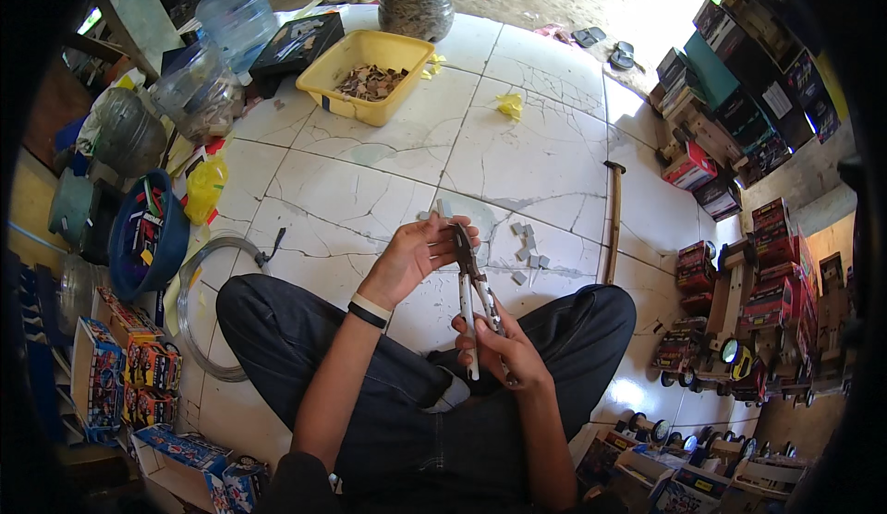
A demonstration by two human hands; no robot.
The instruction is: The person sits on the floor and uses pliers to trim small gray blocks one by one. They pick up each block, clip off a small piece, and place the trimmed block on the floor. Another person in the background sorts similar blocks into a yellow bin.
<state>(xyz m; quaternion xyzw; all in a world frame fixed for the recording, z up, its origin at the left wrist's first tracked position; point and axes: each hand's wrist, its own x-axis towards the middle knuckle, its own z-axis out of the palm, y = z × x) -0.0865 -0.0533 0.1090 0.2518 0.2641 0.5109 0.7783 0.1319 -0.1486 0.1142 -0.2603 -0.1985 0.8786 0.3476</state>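
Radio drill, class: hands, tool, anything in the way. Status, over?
Right hand gripping two-handled tool by its white handles. Left hand at its dark head, hold unclear. Loose grey pieces on tiled floor, right of tool, not blocking it.

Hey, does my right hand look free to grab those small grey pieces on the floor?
Probably not just now: your right hand is wrapped around the handles of the cutters. Otherwise the way looks free; the grey pieces lie close ahead, uncovered.

Right-hand fingers (491, 336) grip the white-handled pliers (467, 299).
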